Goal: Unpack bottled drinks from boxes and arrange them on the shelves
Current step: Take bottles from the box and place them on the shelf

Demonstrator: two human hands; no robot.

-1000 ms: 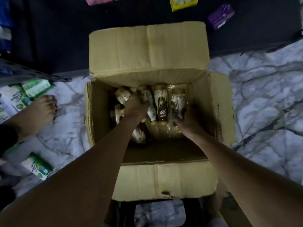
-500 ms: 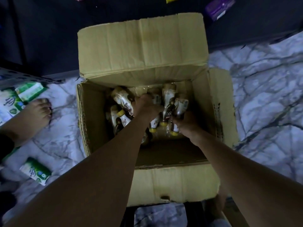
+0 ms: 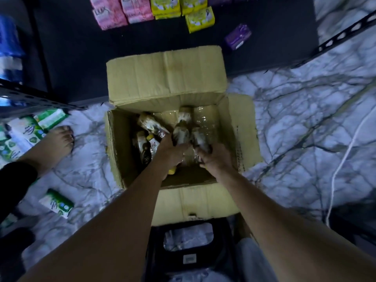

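Both hands are down inside the open cardboard box (image 3: pixel 166 78). The left hand (image 3: pixel 173 154) has its fingers curled round the first bottle (image 3: pixel 181 132), and the right hand (image 3: pixel 216 159) has its fingers curled round the second bottle (image 3: pixel 200 139). The two bottles touch side by side and project away from the hands toward the far wall of the box; motion blur hides the finer grip detail. Just left of the left hand, loose bottles (image 3: pixel 149 124) lie tilted across each other on the box bottom. Beyond the right hand, crumpled clear plastic wrap (image 3: pixel 205 119) lies against the far wall. The bottles carry cream-and-brown labels, with yellow caps where visible. Past the box, ahead of both hands, a dark shelf (image 3: pixel 142 47) holds pink packs (image 3: pixel 114 13), yellow packs (image 3: pixel 200 20) and a purple pack (image 3: pixel 238 36). Left of the left forearm, green packs (image 3: pixel 57 203) lie on the marble floor (image 3: pixel 305 119).
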